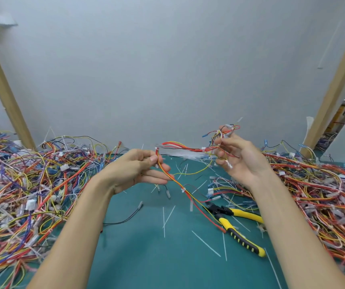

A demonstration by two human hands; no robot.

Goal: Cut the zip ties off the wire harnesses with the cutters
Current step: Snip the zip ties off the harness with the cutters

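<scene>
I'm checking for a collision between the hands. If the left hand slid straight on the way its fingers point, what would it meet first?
The left hand points right, past the wire harness it pinches; next in line is probably the right hand, though depth is unclear.
</scene>
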